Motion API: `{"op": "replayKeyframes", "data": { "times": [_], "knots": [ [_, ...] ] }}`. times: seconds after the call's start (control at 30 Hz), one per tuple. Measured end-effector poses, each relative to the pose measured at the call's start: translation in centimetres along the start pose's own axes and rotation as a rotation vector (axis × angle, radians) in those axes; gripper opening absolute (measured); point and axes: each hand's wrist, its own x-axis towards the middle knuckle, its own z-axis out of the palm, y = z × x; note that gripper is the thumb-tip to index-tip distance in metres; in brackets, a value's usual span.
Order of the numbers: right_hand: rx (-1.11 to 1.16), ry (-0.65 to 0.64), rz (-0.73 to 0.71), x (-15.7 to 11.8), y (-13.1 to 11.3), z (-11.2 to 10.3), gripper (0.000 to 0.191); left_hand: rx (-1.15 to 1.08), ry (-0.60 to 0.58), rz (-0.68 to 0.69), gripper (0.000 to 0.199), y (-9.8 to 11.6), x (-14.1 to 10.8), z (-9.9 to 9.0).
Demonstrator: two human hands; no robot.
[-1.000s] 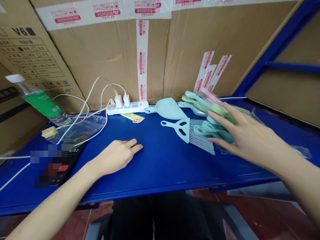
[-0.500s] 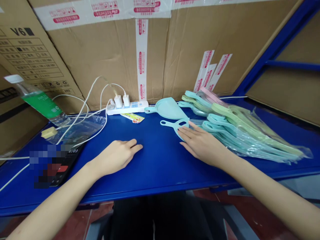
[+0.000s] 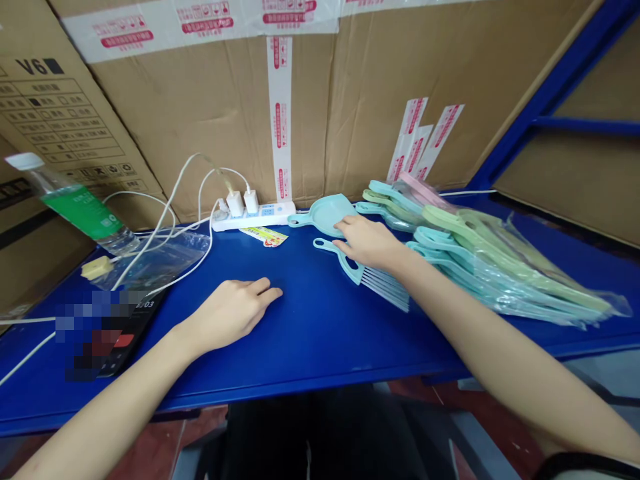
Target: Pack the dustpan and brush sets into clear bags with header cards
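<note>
My right hand [image 3: 370, 240] reaches over the right part of a light-blue dustpan [image 3: 325, 212], its fingers apart at the pan's front edge. Whether the fingertips press on the pan I cannot tell. Just below the hand lies a light-blue hand brush [image 3: 350, 267], handle toward the upper left and pale bristles toward the lower right; my thumb comes close to its handle. My left hand [image 3: 240, 308] rests on the blue table [image 3: 300, 347] with loosely bent fingers, partly apart, holding nothing.
Bagged green, blue and pink brush-and-dustpan sets [image 3: 480, 260] are piled at the right. A power strip [image 3: 255, 217] with white cables stands against the cardboard [image 3: 200, 107]. At the left are a tilted water bottle [image 3: 80, 207], a plastic bag [image 3: 185, 250] and a phone [image 3: 135, 330].
My right hand has left the brush's head and moved up and left over the dustpan. The brush has turned, its bristles now pointing down and right. My left hand has barely moved.
</note>
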Motion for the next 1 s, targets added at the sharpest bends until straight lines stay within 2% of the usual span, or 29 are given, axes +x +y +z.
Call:
{"op": "replayKeyframes", "data": {
  "times": [0.17,0.33,0.5,0.63,0.7,0.77,0.83,1.0],
  "knots": [
    [-0.033,0.018,0.038,0.2,0.2,2.0,0.031,0.001,0.038,-0.002,0.029,-0.1,0.1,0.3],
    [-0.030,0.089,0.006,0.4,0.2,2.0,0.029,-0.001,0.075,-0.004,0.028,-0.2,0.1,0.6],
    [-0.004,0.178,-0.142,-1.0,-1.5,1.1,0.026,0.005,0.213,-0.083,0.032,-0.3,0.0,0.8],
    [0.047,0.309,-0.377,-2.4,-3.1,1.3,0.025,0.046,0.403,-0.149,0.036,-0.4,0.0,0.8],
    [0.091,0.385,-0.498,-2.8,-3.6,1.7,0.027,0.080,0.450,-0.175,0.036,-0.6,0.0,0.8],
    [0.143,0.411,-0.587,-3.0,-4.0,2.2,0.028,0.100,0.433,-0.184,0.034,-0.7,-0.1,1.0],
    [0.193,0.402,-0.669,-3.0,-4.3,2.5,0.029,0.095,0.362,-0.164,0.036,-0.9,-0.1,1.2],
    [0.300,0.313,-0.772,-2.9,-4.4,2.6,0.028,0.099,0.196,-0.137,0.034,-1.0,-0.2,1.3]
  ]
}}
